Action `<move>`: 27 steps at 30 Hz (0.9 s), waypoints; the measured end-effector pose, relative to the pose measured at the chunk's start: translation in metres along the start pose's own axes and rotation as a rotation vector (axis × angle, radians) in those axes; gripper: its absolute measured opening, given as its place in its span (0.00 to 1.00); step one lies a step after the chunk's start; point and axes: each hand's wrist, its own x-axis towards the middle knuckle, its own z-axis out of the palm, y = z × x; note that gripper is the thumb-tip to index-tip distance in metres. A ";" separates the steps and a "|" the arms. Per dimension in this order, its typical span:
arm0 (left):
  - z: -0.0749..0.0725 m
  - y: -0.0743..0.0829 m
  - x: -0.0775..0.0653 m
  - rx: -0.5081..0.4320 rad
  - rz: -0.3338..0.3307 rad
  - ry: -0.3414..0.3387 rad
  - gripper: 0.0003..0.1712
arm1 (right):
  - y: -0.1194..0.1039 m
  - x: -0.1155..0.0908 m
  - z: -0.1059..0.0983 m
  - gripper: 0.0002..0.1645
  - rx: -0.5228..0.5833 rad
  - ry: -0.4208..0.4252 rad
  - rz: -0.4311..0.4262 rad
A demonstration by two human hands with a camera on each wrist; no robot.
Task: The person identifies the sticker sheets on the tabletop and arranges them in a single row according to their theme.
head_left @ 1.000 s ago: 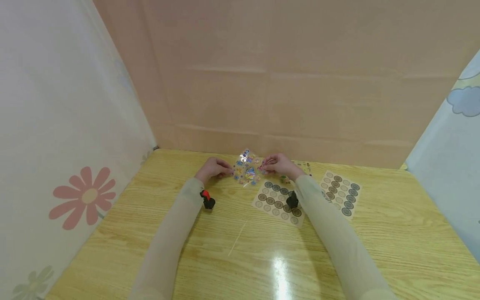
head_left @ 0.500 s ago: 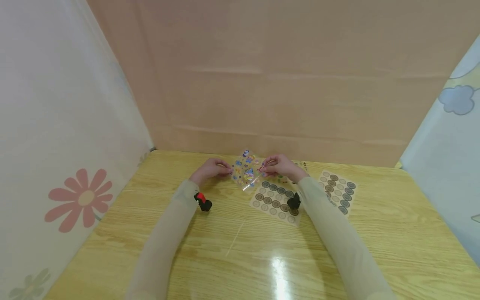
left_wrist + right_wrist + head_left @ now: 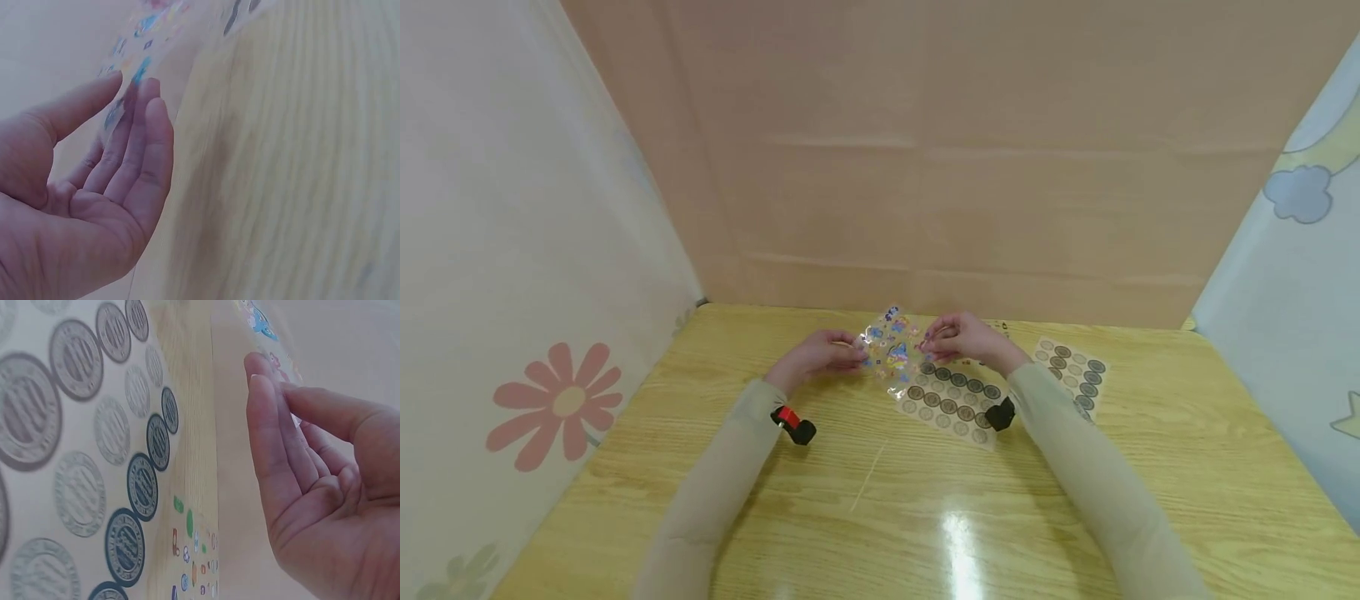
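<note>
A clear sticker sheet (image 3: 897,354) with small colourful butterfly-like and flower pictures is held up between both hands, above the table's far part. My left hand (image 3: 822,358) pinches its left corner between thumb and fingers; the left wrist view shows the thumb (image 3: 94,100) on one side and the fingertips on the other. At the opposite corner, my right hand (image 3: 972,340) pinches the sheet with thumb and fingers. In the right wrist view part of the sheet (image 3: 259,322) rises beyond the fingertips. Below the right hand lies a sheet of round coin-like prints (image 3: 951,404).
Another coin-print sheet (image 3: 1078,371) lies at the right, partly behind the right sleeve. A sheet with small colourful pictures (image 3: 194,556) is mostly hidden by the right hand in the head view. The wooden table (image 3: 865,500) meets a pinkish-brown backdrop (image 3: 850,208).
The clear sheet has tilted and come slightly nearer, its lower corner now overlapping the coin-print sheet. Both hands keep their grip. The head view has shifted a little.
</note>
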 end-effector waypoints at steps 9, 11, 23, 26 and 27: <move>0.011 -0.005 -0.023 -0.017 0.024 -0.061 0.10 | -0.003 -0.020 0.016 0.12 0.019 -0.006 -0.030; 0.013 -0.006 -0.030 -0.006 0.034 -0.067 0.09 | -0.003 -0.026 0.021 0.12 0.018 -0.011 -0.037; 0.016 -0.011 -0.062 0.079 0.001 -0.116 0.11 | -0.006 -0.064 0.049 0.19 0.025 -0.113 -0.011; 0.020 -0.010 -0.067 0.101 -0.021 -0.162 0.11 | -0.006 -0.071 0.053 0.18 0.007 -0.107 -0.023; 0.021 -0.010 -0.069 0.116 -0.024 -0.181 0.11 | -0.005 -0.073 0.054 0.18 0.012 -0.106 -0.024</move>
